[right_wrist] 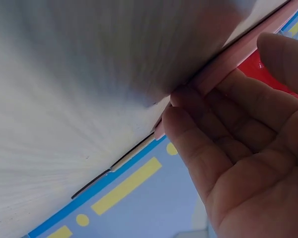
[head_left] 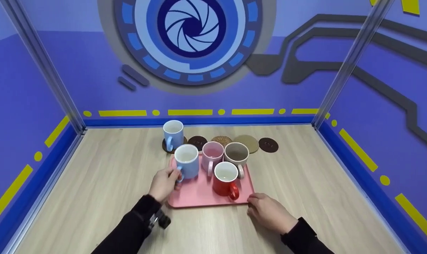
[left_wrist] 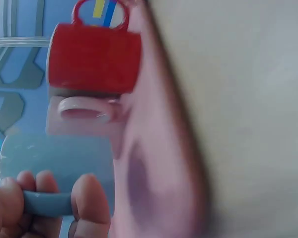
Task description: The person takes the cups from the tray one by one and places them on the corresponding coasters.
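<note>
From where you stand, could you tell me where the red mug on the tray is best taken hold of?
Probably by its handle. The red mug stands upright nearest the pink tray's front edge, handle turned front-right, so the right hand beside it could come from that side.

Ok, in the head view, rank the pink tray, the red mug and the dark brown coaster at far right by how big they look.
1. pink tray, clearly largest.
2. red mug.
3. dark brown coaster, smallest, though it lies farther from the camera, which shrinks it somewhat.
</note>
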Available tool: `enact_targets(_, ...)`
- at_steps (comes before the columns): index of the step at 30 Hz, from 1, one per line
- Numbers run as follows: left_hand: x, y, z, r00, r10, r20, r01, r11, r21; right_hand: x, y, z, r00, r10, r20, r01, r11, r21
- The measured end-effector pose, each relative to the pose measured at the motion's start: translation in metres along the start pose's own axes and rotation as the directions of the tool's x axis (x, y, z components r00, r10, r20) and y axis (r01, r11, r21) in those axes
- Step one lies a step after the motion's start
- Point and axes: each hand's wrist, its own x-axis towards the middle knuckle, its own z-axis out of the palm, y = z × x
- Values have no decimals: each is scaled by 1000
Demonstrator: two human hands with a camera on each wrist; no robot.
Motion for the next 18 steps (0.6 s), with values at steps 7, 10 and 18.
enact_targets(7, 61, 33, 24, 984, 105, -141, -82, 983, 163, -2, -1, 1, 1000, 1, -6, -1, 1000, -18)
enact_targets(10, 82, 38, 33, 981, 105, -166, -74, 980, 185, -2, -2, 3, 1000, -6, -3, 6, 1000, -18)
enact_targets(18, 133, 25, 55, 970, 43, -240, -6, 988, 155, -4, -3, 4, 1000, 3, 29, -3, 1000, -10)
